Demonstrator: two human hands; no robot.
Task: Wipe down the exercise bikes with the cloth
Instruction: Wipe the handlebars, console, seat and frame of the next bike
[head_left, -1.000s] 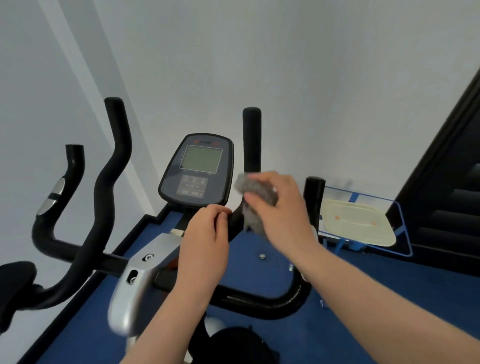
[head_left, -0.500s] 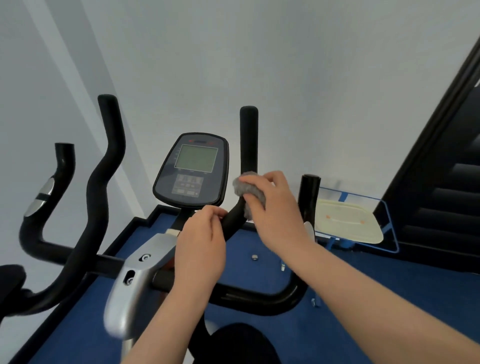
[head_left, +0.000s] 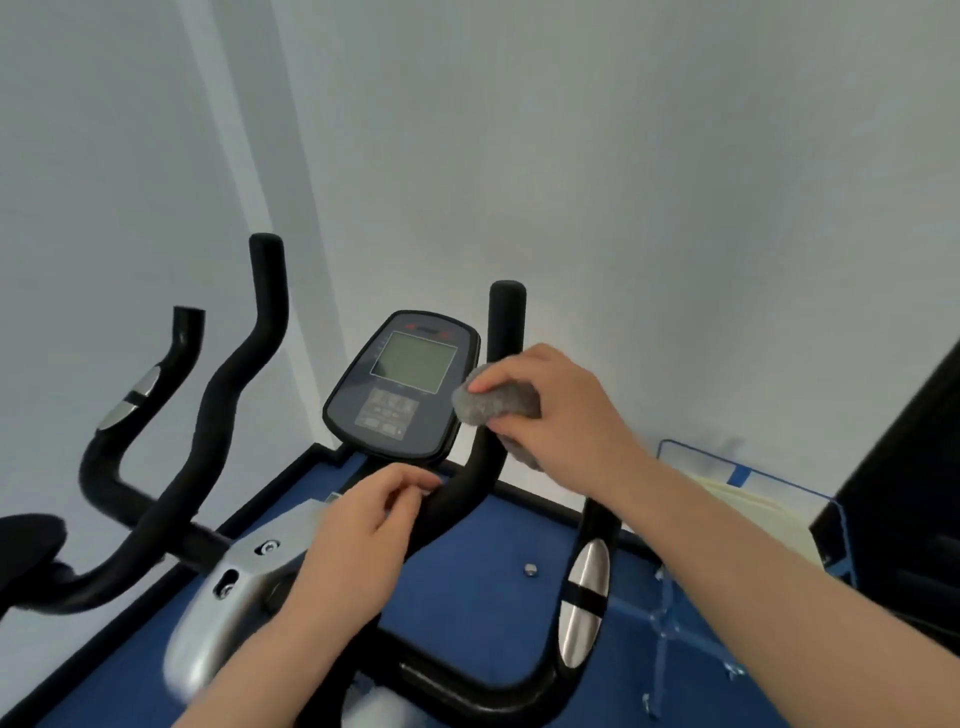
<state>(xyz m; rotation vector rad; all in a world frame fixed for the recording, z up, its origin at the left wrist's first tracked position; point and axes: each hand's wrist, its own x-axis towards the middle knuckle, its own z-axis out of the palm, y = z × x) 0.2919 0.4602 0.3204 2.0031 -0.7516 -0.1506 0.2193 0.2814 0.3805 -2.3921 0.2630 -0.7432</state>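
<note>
An exercise bike with black handlebars (head_left: 228, 405) and a grey console (head_left: 402, 387) stands in front of me. My right hand (head_left: 563, 415) grips a grey cloth (head_left: 493, 402) wrapped round the upright right handlebar post (head_left: 506, 322), just right of the console. My left hand (head_left: 363, 540) holds the lower bend of that same bar (head_left: 457, 499), fingers curled round it, below the console. The silver clamp (head_left: 234, 587) of the handlebar stem sits left of my left hand.
Another black grip with a silver sensor pad (head_left: 584, 597) rises at the right. A blue-framed stand with a cream tray (head_left: 748, 514) stands against the white wall (head_left: 623, 182). A dark panel (head_left: 904, 467) fills the right edge. Blue floor (head_left: 493, 587) lies below; a black seat (head_left: 26, 545) at far left.
My right hand has slid the cloth upward along the handlebar post, from its bend to beside the console. My left hand keeps its hold on the bar; my view has tilted down.
</note>
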